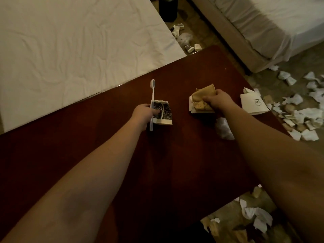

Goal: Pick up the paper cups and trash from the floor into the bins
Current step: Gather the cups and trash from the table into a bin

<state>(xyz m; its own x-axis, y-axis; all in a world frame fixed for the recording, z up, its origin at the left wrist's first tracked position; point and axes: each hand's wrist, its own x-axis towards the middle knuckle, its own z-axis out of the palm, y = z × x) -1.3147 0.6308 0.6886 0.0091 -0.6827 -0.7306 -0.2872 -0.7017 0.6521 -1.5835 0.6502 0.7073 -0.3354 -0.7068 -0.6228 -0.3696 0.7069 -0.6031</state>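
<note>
Gripping toothbrush (152, 100) and dark cup (164, 113), left hand (142, 115); right hand (216, 101) clutches brown cup (203, 97).

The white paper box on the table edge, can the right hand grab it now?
Probably not yet. The white paper box lies close beside the right hand with nothing between them, but that hand already grips a crushed brown paper cup, so its fingers are full.

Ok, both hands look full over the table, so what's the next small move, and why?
Probably carry both loads to the dark cylindrical bin between the beds. The left hand grips a white toothbrush and a crushed dark printed paper cup; the right hand grips crumpled tan paper cups, so neither can take more.
</note>
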